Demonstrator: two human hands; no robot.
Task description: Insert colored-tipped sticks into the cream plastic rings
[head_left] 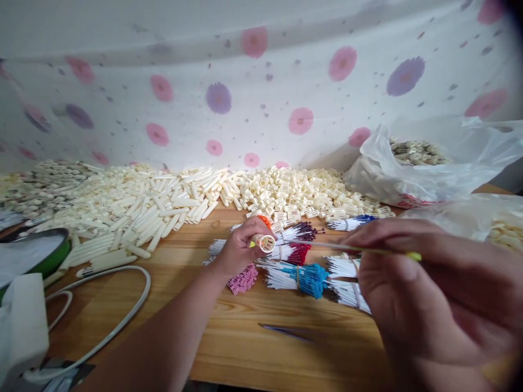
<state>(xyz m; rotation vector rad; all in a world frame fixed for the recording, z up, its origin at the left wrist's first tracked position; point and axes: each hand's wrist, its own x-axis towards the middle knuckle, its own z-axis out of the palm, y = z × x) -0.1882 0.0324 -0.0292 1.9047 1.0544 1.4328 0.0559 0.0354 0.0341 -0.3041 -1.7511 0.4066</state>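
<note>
My left hand [241,247] is closed round a cream plastic tube [266,243], its open round end turned toward me. My right hand [429,283], close to the camera, pinches a thin white refill with a yellow-green tip [379,251]; the refill's far end reaches to the tube's mouth. Under both hands lie bundles of refills tied with bands: blue-tipped [304,276], red-tipped [296,253], dark-tipped [302,231] and pink-tipped [244,279].
A heap of cream tubes [163,204] and short slotted caps [302,193] runs along the back of the wooden table [245,337]. Plastic bags [429,169] of parts sit at the right. A green-rimmed bowl [36,258], white cable [122,316] and tweezers [286,331] lie nearer.
</note>
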